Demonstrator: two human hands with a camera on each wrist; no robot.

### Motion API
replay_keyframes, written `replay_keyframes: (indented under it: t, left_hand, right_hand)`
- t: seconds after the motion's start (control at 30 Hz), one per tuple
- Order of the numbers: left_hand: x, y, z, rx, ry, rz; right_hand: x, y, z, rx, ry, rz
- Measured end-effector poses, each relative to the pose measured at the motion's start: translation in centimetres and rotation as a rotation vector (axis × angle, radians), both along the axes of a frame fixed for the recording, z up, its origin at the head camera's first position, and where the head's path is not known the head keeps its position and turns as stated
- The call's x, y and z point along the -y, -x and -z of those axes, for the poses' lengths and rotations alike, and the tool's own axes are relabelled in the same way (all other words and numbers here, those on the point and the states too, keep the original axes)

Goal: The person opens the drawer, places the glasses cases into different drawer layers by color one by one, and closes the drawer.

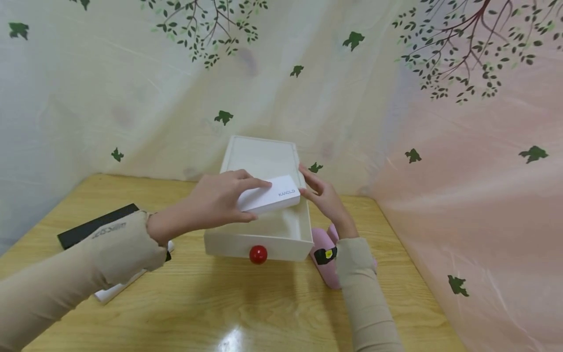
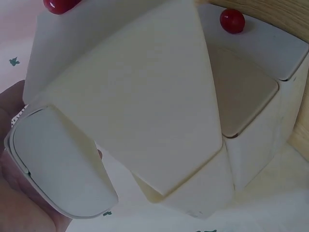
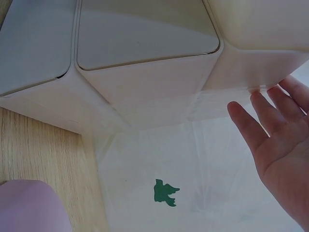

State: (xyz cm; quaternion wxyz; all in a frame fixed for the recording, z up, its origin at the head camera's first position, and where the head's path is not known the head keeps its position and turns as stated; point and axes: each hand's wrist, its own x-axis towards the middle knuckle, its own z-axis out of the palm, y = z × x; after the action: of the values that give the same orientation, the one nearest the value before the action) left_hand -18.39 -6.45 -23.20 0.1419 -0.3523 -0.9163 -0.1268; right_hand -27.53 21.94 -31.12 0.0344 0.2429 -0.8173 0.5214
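Observation:
A white cabinet (image 1: 264, 151) with red knobs stands on the table, its top drawer (image 1: 281, 248) pulled out toward the front. My left hand (image 1: 215, 198) grips a white box (image 1: 272, 194) marked with grey letters, held tilted over that drawer. In the left wrist view the box (image 2: 63, 164) lies in the left hand (image 2: 24, 193), beside the drawer's underside (image 2: 140, 96). My right hand (image 1: 327, 198) is at the cabinet's right side, fingers spread; in the right wrist view the fingertips of this hand (image 3: 285, 140) are at the upper drawer's side.
Pink slippers (image 1: 323, 239) with a black and yellow ornament lie right of the cabinet, beside the right forearm. A long black object (image 1: 98, 225) and a white object (image 1: 116, 291) lie at the left, partly under the left sleeve. Behind the table hangs a leaf-patterned sheet (image 1: 272, 98).

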Motion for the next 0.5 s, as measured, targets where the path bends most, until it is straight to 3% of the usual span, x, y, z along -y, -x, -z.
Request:
replay_keyframes:
  t: [0.2, 0.5]
  left_hand:
    - [-0.8, 0.0, 0.4, 0.087, 0.017, -0.01]
    - [-1.1, 0.3, 1.3, 0.078, 0.041, -0.016]
  right_hand:
    - [0.0, -0.1, -0.1, 0.0, 0.008, 0.02]
    - [0.0, 0.0, 0.0, 0.001, 0.005, 0.016]
